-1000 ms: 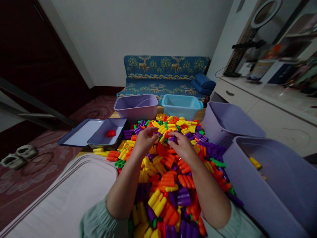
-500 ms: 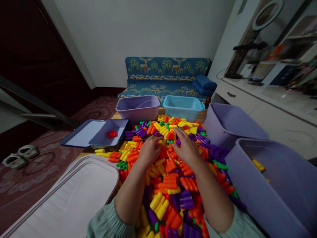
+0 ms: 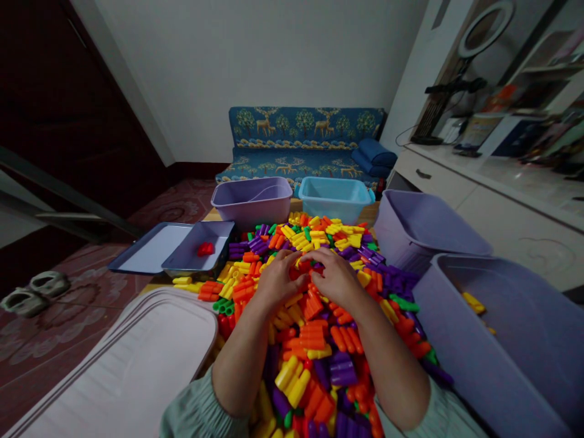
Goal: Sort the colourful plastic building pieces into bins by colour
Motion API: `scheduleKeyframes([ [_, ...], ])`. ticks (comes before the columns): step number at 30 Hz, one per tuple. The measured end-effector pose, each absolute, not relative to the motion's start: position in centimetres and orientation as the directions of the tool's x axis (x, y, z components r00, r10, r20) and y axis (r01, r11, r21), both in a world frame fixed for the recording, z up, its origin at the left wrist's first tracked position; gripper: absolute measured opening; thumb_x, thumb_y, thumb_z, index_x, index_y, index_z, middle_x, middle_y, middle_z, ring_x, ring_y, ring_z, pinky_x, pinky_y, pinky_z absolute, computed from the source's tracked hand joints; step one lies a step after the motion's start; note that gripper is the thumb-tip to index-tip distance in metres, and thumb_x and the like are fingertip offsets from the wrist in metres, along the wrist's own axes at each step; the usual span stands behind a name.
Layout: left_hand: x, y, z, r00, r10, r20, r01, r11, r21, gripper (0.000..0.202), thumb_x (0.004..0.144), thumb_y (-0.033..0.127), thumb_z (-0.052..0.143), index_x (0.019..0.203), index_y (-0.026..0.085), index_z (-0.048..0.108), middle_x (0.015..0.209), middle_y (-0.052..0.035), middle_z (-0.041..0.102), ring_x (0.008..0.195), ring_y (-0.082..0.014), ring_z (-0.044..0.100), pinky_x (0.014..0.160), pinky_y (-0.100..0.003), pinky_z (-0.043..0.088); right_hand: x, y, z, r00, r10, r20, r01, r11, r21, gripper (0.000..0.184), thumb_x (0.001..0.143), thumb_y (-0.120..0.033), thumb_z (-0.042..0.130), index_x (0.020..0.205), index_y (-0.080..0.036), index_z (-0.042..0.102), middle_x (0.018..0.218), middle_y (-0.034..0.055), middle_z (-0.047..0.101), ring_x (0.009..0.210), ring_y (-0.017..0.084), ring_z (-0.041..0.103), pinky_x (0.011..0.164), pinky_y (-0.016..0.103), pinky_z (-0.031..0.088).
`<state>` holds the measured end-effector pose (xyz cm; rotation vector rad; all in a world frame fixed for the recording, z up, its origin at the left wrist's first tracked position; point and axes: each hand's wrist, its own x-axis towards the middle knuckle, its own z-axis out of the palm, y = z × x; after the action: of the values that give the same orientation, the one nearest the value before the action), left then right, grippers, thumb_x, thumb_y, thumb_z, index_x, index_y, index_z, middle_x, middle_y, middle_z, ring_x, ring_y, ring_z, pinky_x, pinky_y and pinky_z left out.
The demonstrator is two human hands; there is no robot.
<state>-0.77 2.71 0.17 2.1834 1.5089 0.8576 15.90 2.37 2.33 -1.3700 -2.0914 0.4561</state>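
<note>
A wide heap of plastic building blocks (image 3: pixel 319 340) in orange, yellow, purple, green and red covers the low table in front of me. My left hand (image 3: pixel 276 278) and my right hand (image 3: pixel 335 277) rest side by side on the middle of the heap, fingertips curled down and meeting over an orange and red cluster. What, if anything, the fingers grip is hidden under them.
A grey tray (image 3: pixel 197 255) at the left holds one red block (image 3: pixel 205 248), its lid (image 3: pixel 148 248) beside it. Two purple tubs (image 3: pixel 429 228) (image 3: pixel 502 340) stand at the right; the nearer one holds a yellow block (image 3: pixel 473 302). A purple bin (image 3: pixel 252 198) and blue bin (image 3: pixel 335 194) stand behind. A white lid (image 3: pixel 137 359) lies near left.
Both hands dropped from above the heap onto it. The right hand's fingers, stretched out half a second ago, have curled in toward the left hand.
</note>
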Motion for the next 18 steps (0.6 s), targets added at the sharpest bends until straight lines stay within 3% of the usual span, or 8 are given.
scheduleKeyframes([
  [8,-1.2,3.1,0.1,0.238,0.905,0.353,0.621,-0.421,0.661,0.032,0.077,0.02,0.065,0.108,0.015,0.068,0.112,-0.0114,0.064,0.106,-0.0245,0.061,0.093,-0.036,0.048,15.3,2.2,2.5,-0.295,0.92,0.259,0.489,0.379,-0.786,0.04,0.07,-0.006,0.052,0.105,-0.021,0.063,0.098,0.0015,0.066,0.084,0.014,0.06,0.066,0.023,0.046],
  [12,-1.2,3.2,0.1,0.177,0.919,0.352,0.602,-0.384,0.7,0.029,0.079,0.023,0.064,0.107,0.015,0.069,0.11,-0.011,0.066,0.101,-0.0234,0.062,0.091,-0.035,0.048,15.7,2.4,2.3,-0.233,0.931,0.281,0.544,0.365,-0.755,0.043,0.067,-0.005,0.051,0.106,-0.021,0.062,0.1,0.0023,0.066,0.081,0.014,0.06,0.069,0.024,0.046],
  [18,-1.1,3.5,-0.3,0.071,0.967,0.245,0.573,-0.241,0.784,0.039,0.081,0.03,0.06,0.116,0.014,0.066,0.116,-0.0109,0.068,0.077,-0.0181,0.063,0.072,-0.031,0.05,16.7,3.2,1.8,-0.218,0.944,0.247,0.669,0.329,-0.667,0.037,0.068,-0.005,0.053,0.101,-0.018,0.065,0.104,0.0058,0.066,0.09,0.018,0.061,0.08,0.03,0.047],
])
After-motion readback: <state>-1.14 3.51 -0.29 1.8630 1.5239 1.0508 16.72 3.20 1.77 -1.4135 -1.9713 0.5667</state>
